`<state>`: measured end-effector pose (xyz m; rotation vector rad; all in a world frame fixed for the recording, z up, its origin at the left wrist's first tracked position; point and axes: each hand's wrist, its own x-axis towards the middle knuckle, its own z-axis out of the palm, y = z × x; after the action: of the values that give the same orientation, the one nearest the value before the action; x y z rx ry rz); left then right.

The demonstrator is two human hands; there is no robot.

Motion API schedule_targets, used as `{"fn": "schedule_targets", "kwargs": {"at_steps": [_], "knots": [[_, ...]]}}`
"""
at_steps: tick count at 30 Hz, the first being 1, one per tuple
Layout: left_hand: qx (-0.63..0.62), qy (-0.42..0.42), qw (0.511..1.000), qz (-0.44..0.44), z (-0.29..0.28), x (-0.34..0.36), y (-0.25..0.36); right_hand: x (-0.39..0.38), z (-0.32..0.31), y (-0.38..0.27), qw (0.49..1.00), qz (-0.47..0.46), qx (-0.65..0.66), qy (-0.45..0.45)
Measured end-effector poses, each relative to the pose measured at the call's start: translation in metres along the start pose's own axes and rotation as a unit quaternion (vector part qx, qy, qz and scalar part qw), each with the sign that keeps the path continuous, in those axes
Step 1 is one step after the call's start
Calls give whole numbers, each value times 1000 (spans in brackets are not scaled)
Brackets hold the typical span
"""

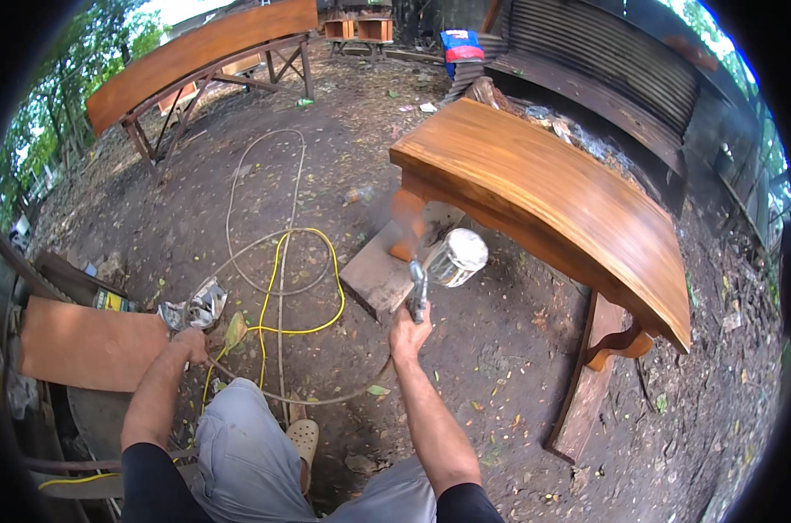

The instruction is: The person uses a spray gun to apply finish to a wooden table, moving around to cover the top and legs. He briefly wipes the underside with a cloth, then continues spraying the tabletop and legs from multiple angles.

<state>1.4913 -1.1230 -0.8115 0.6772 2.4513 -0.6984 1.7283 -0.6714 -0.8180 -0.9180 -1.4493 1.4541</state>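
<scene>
My right hand (409, 334) is wrapped round the grip of a metal spray gun (419, 292). Its nozzle points away from me, and a hazy mist hangs in front of it near the curved orange-brown leg (407, 225) of a wooden table. That table's long, glossy brown top (544, 174) stretches across the right side. Beside the gun stands a paint-streaked white bucket (462, 253). My left hand (191, 345) is closed, low on the left, next to a crumpled silvery thing (195, 305); what its fingers hold is hidden.
Wooden boards (382, 270) lie under the table legs. A thin hose (304, 174) and a yellow cord (339, 296) loop over the dirt ground. A flat brown panel (90, 344) is at left. Another long table (204, 52) stands behind, with corrugated metal sheets (605, 61) at far right.
</scene>
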Motion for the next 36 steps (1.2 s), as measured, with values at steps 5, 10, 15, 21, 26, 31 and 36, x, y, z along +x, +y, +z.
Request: {"fn": "schedule_targets", "kwargs": {"at_steps": [5,10,15,21,26,31,36], "knots": [[-16,28,999,11,-1,2,1,-13,-33,-41,982,-95,151,-62],[-116,74,990,29,-27,13,36,-16,-74,-22,975,-151,126,-107],[-75,61,993,66,-34,41,64,-16,-48,16,986,-140,85,-40],[-44,43,996,64,-16,56,28,-14,6,86,999,5,-38,8],[39,-7,998,54,-11,67,8,-11,11,136,983,146,-111,4],[86,-75,988,100,-19,44,8,-61,-21,111,986,143,-85,14],[62,-85,982,157,-85,-34,58,-86,-91,5,988,65,-139,0]]}}
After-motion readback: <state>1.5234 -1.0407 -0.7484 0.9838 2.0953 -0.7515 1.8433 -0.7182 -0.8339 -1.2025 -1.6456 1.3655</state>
